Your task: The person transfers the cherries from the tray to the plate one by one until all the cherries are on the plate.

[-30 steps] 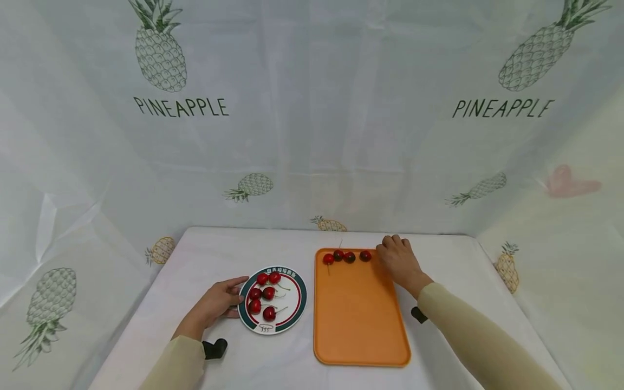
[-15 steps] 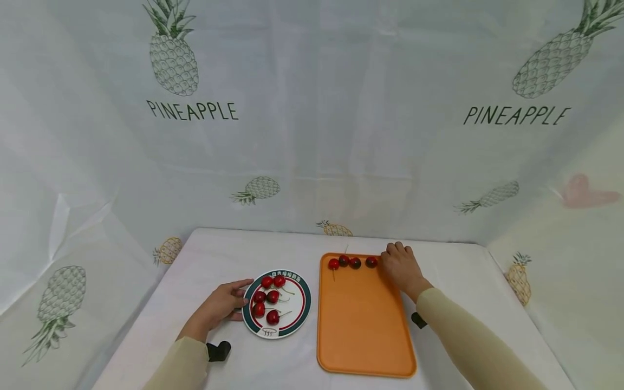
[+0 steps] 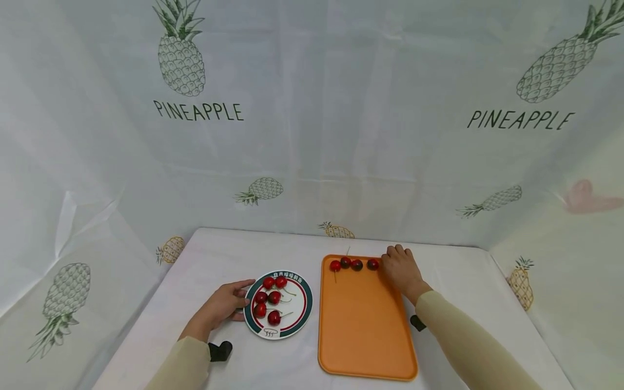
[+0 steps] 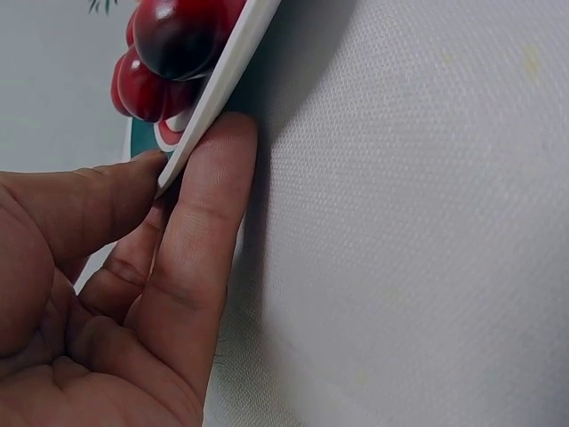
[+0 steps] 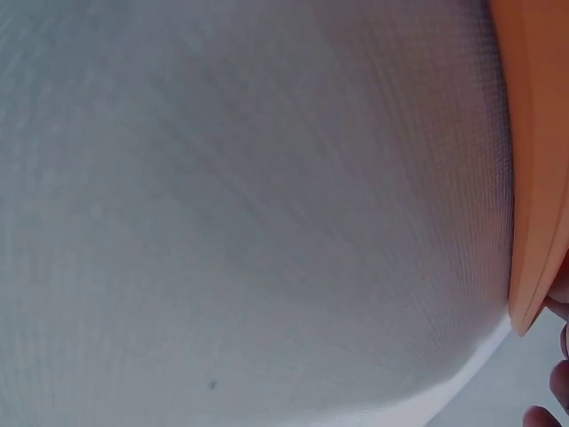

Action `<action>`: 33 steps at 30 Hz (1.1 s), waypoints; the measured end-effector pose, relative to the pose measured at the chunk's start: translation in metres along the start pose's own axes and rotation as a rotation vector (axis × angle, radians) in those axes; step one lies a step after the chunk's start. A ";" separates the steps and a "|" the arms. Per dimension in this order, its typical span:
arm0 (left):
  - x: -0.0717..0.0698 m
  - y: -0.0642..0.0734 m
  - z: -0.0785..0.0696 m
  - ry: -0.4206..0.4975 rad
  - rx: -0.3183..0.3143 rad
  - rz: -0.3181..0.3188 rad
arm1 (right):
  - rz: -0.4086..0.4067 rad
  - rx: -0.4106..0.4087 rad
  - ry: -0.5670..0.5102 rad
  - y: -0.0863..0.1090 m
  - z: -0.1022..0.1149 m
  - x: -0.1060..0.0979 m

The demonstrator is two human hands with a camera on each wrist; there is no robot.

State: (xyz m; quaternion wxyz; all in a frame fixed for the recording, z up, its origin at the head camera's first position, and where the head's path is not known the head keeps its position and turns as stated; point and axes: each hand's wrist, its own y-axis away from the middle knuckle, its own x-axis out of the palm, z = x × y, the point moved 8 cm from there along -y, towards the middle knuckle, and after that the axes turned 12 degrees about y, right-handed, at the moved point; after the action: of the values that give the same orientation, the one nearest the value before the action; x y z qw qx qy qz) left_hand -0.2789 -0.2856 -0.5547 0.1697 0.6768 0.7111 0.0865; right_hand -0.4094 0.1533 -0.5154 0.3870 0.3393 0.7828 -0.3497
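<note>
In the head view, my left hand [image 3: 221,304] pinches the left rim of a round white plate [image 3: 304,281] with a green border. The left wrist view shows the thumb on top of the rim and fingers [image 4: 209,205] under it. Several red cherries [image 3: 274,317] with stems lie on the plate. My right hand [image 3: 402,271] is at the far right corner of an orange tray [image 3: 368,336], fingers bent over its edge. Beside it, a row of cherries [image 3: 357,265] lies along the tray's far edge. What is under the right fingers is hidden, so I cannot tell what they hold.
A white cloth covers the table [image 3: 234,368], which meets a white curtain [image 3: 312,124] printed with pineapples at the back. Between plate and tray runs a narrow strip of cloth. Black straps [image 3: 220,351] sit at the wrists.
The head view has shifted slightly, so the whole scene sits further right and lower. Hands, plate, tray and cherries keep about the same places relative to one another.
</note>
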 end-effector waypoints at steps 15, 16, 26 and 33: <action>-0.001 0.001 0.000 -0.017 -0.010 -0.005 | -0.100 -0.065 0.074 0.001 0.003 -0.028; -0.001 0.001 0.000 -0.016 -0.011 -0.006 | -0.105 -0.070 0.077 0.001 0.004 -0.030; -0.003 -0.003 0.002 -0.022 -0.010 -0.004 | -0.199 -0.123 0.060 0.003 0.017 -0.059; -0.002 -0.003 0.001 -0.021 -0.012 -0.001 | -0.273 -0.166 0.031 0.003 0.032 -0.077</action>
State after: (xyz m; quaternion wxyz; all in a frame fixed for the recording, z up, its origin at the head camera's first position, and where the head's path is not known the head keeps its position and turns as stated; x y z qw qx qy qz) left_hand -0.2814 -0.2879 -0.5564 0.1814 0.6763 0.7090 0.0836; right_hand -0.3590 0.1089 -0.4658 0.3503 0.2023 0.8537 -0.3279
